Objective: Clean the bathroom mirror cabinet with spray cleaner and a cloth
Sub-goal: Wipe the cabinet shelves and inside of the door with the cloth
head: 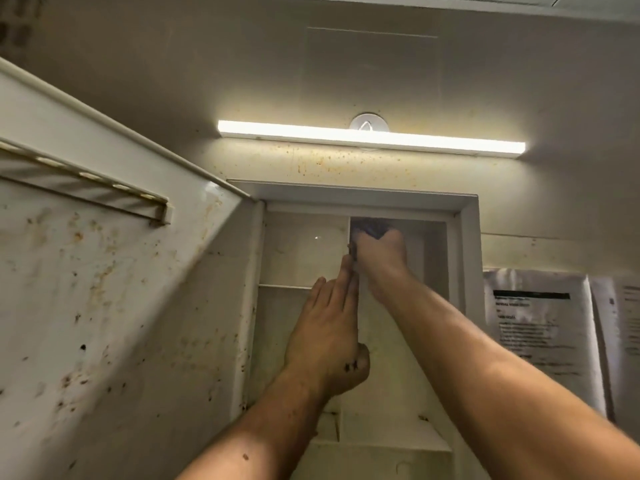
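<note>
Wiping the top-right shelf of the cabinet [469, 237]
Right hand [379, 251] bunched the cloth [372, 226], which looked soft and floppy, probably best wadded; left hand [325, 327] lay flat, straight-fingered, against the divider [348, 233].

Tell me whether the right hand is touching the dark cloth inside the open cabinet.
Touching. The head view shows the right hand gripping the dark blue cloth, bunched near the top of the white cabinet.

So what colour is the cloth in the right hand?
Dark blue-grey crumpled cloth, best in the head view, though blurred.
</note>
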